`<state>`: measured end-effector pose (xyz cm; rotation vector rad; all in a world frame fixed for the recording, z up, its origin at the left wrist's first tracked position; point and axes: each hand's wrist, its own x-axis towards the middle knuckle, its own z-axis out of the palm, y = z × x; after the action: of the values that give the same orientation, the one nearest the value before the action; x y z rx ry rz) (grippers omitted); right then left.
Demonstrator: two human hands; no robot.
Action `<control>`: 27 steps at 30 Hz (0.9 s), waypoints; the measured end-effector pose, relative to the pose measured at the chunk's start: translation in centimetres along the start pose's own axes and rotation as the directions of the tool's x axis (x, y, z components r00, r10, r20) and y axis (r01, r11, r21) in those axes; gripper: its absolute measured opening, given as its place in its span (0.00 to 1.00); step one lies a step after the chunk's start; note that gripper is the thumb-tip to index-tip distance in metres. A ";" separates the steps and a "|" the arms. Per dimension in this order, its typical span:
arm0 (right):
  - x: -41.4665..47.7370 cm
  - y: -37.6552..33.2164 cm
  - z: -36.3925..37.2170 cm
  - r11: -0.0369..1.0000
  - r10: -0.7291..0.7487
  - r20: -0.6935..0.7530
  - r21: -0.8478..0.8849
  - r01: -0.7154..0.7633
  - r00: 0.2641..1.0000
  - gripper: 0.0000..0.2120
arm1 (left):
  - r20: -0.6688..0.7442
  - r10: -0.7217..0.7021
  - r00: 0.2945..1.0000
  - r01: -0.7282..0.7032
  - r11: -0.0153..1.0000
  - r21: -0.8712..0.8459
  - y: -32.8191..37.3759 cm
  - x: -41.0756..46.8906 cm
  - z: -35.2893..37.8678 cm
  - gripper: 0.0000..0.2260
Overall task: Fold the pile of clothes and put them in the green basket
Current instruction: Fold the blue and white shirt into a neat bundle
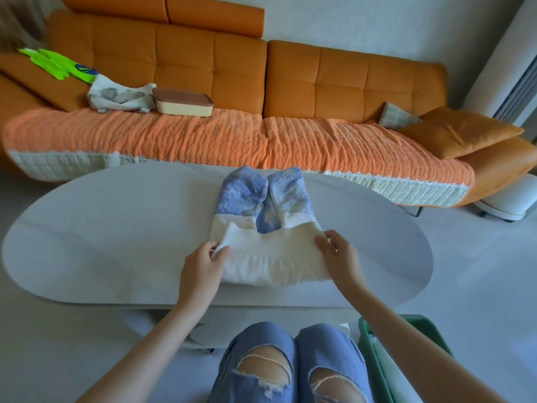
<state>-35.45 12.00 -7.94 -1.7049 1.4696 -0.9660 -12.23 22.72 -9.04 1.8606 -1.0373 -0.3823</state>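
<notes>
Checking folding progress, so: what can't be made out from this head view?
1. Green basket: head view, cut by the bottom edge and crossed by the right forearm; contents unseen.
2. White-and-blue garment: head view, its type is unclear; its corners lie hidden under the left hand and right hand.
3. Grey-white cloth on the sofa: head view, too small to identify.

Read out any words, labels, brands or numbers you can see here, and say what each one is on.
No text can be read.
Bright green flat item on the orange sofa: a round blue mark, too blurred to read.
White cloth bag with grey print: no letters can be made out.
Blue and white cloth garment: no text shows.
</notes>
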 end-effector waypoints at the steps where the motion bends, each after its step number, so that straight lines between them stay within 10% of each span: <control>1: -0.1 -0.1 0.2 0.991 0.020 0.038 -0.131 -0.015 0.999 0.04 | 0.004 0.022 1.000 -0.023 0.993 0.113 -0.1 -0.3 -0.1 0.06; 4: -1.1 1.3 0.6 0.831 0.011 0.118 -0.553 0.057 0.993 0.20 | 0.072 0.194 0.978 -0.204 0.856 0.474 -2.4 -0.4 0.3 0.19; 7: -1.3 1.9 -0.4 0.665 -0.463 0.283 -0.515 0.540 0.840 0.24 | 0.248 0.596 0.764 -0.642 0.659 0.392 -3.2 0.0 -0.7 0.18; 10: -1.1 2.5 -3.0 0.581 -0.391 0.647 -0.378 0.721 0.654 0.30 | 0.565 0.599 0.568 -0.801 0.561 0.210 -3.7 0.9 -2.1 0.19; 17: 0.1 3.9 -4.1 0.599 -0.292 0.716 -0.380 0.705 0.635 0.44 | 0.706 0.368 0.605 -0.709 0.652 0.267 -4.8 3.0 -3.2 0.41; 27: 2.0 4.4 -3.4 0.650 -0.430 0.575 -0.339 0.680 0.697 0.24 | 0.514 0.569 0.642 -0.738 0.641 0.212 -5.5 4.1 -1.8 0.26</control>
<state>-40.35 9.34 -9.81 -2.7070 0.9122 -0.3743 -5.93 21.68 -12.16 1.5904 -2.1541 -0.0883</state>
